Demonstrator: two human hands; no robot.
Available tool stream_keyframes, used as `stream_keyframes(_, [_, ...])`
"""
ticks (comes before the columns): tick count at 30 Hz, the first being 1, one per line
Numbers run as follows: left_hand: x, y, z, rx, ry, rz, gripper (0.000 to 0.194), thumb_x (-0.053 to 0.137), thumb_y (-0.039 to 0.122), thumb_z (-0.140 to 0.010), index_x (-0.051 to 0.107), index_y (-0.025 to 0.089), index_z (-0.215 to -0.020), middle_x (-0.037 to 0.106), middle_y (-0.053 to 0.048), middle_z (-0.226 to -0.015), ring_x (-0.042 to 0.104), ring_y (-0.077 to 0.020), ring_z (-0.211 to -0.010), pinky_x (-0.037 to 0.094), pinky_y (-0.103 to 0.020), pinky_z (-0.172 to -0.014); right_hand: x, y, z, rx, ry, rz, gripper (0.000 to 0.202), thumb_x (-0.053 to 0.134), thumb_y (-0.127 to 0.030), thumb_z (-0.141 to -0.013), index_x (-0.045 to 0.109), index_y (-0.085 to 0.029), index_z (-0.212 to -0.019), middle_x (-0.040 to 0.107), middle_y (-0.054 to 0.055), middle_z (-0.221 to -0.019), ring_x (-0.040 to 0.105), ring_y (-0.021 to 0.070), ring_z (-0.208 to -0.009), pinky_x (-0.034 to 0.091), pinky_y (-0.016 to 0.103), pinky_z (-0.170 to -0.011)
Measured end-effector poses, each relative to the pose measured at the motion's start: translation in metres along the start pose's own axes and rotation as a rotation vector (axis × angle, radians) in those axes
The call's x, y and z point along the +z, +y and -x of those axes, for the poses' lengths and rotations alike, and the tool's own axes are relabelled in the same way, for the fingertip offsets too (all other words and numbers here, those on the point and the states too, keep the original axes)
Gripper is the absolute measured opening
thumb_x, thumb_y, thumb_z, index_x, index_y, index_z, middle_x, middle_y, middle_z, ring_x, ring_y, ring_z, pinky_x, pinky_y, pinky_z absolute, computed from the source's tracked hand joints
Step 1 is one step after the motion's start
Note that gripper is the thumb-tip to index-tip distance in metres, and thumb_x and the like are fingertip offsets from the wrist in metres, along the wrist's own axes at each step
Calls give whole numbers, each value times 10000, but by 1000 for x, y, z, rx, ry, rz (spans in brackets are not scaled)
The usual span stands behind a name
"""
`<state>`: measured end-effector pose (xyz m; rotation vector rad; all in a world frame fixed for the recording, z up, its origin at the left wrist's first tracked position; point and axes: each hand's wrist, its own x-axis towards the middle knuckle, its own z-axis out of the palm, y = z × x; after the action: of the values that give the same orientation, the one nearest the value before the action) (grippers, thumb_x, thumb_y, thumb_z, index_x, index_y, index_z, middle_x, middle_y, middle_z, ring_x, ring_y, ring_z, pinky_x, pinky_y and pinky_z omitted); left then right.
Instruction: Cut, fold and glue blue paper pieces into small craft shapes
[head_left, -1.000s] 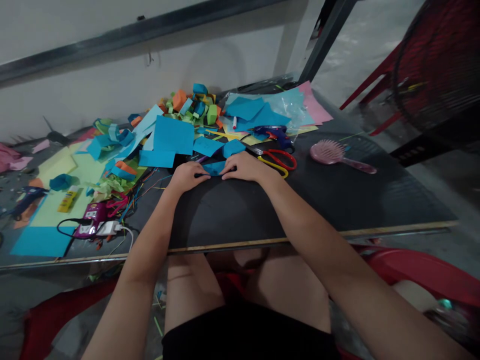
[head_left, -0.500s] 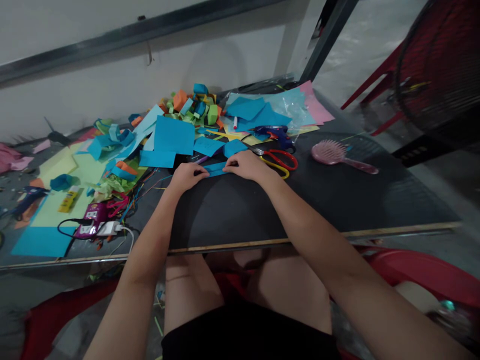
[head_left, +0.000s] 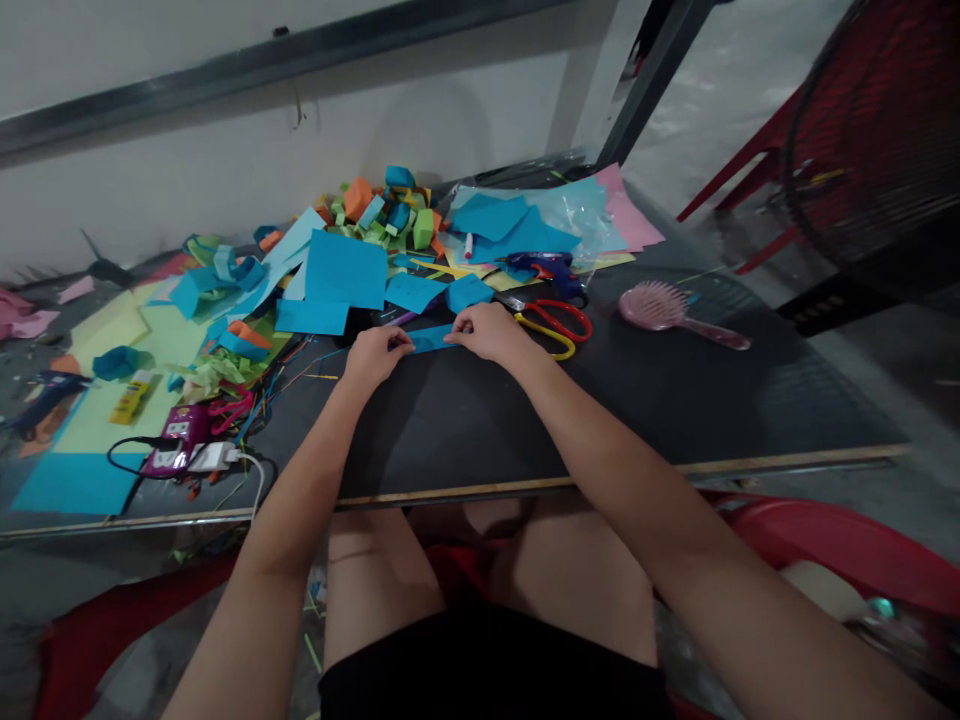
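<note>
Blue paper strip point(head_left: 430, 340) held at both ends on the dark table point(head_left: 450, 430).
From my remote station, I see the left hand point(head_left: 373, 357) and right hand point(head_left: 484, 332) pinching opposite ends, presumably to steady and flatten it; scissors point(head_left: 589, 321) lie nearby.

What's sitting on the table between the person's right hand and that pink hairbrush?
A pair of scissors with red and yellow handles lies between the right hand and the pink hairbrush, as the head view shows.
</note>
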<state>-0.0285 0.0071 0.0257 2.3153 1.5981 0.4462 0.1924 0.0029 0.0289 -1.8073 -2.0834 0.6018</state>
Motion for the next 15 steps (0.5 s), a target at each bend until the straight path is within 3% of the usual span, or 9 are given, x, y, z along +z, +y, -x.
stream_keyframes(4, [0, 20, 13, 58, 86, -271, 239, 602, 301, -881, 704, 167, -1051, 702, -103, -1056, 593, -243, -1051, 464, -350, -900, -1, -1, 3, 3, 109, 66, 247, 717, -448, -781, 725, -209, -841, 669, 74, -952, 605, 212, -876, 437, 307, -701])
stream_keyframes(6, [6, 40, 24, 101, -6, -413, 273, 471, 162, -923, 703, 151, -1066, 699, -129, -1059, 610, -243, -1060, 453, -365, -931, -1, -3, 5, 3, 134, 98, 257, 707, -472, -785, 718, -218, -818, 656, 77, -1000, 601, 227, -927, 434, 307, -701])
stream_keyframes(9, [20, 70, 39, 17, -54, -540, 372, 371, 105, -938, 640, 30, -1184, 671, -215, -1146, 602, -277, -1144, 423, -388, -996, -2, -5, 6, 29, 118, 114, 272, 688, -495, -797, 711, -224, -790, 663, 74, -990, 605, 235, -933, 437, 312, -700])
stream_keyframes(12, [28, 88, 47, -35, -49, -580, 474, 369, 248, -979, 524, -57, -1307, 571, -292, -1298, 573, -317, -1201, 373, -424, -1060, -2, -6, 5, 84, 85, 117, 274, 689, -501, -793, 709, -230, -818, 684, 69, -935, 617, 242, -919, 447, 322, -707])
stream_keyframes(15, [22, 91, 48, -116, -89, -556, 532, 377, 368, -981, 568, -46, -1255, 613, -275, -1238, 600, -324, -1147, 417, -424, -1008, -4, -7, 3, 147, 21, 115, 284, 690, -513, -786, 705, -234, -838, 696, 61, -885, 631, 242, -884, 452, 327, -698])
